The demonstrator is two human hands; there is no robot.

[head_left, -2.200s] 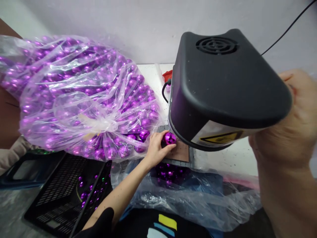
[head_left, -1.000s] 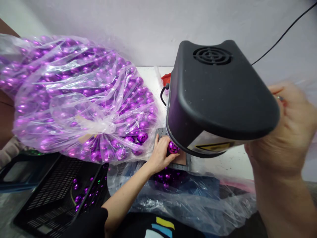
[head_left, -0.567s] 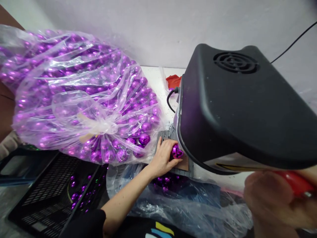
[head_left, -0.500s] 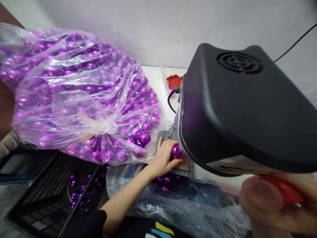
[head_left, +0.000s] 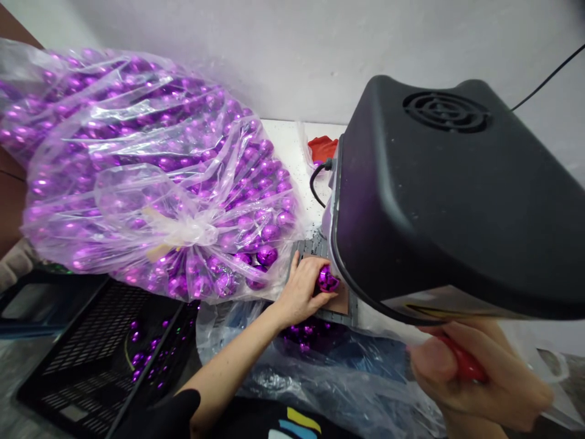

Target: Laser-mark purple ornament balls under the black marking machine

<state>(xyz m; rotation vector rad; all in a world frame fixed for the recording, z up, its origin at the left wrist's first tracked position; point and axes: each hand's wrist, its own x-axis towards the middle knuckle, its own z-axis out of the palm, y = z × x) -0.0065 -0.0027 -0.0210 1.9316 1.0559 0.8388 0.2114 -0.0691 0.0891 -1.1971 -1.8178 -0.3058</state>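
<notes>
My left hand (head_left: 301, 288) is closed around a shiny purple ball (head_left: 327, 279), held over a brown board (head_left: 337, 303) on the grey metal base (head_left: 315, 245) of a machine. Above and to the right looms the machine's large black housing (head_left: 439, 207), a round vent on its top; it hides whatever lies straight over the ball. Below the housing, my right hand (head_left: 489, 378) grips a red handle (head_left: 466, 361), partly covered by the fingers and a little blurred.
A big tied clear bag (head_left: 183, 183) full of purple balls fills the left. Under it stands a black crate (head_left: 77, 360) holding several balls. More purple balls (head_left: 311, 332) lie in plastic by my lap. Red cloth-like material (head_left: 322, 149) sits behind, near a black cable (head_left: 314, 183).
My right hand has swung the red handle to the left and slightly down, closer to my body. The left hand and the purple ball have stayed in place.
</notes>
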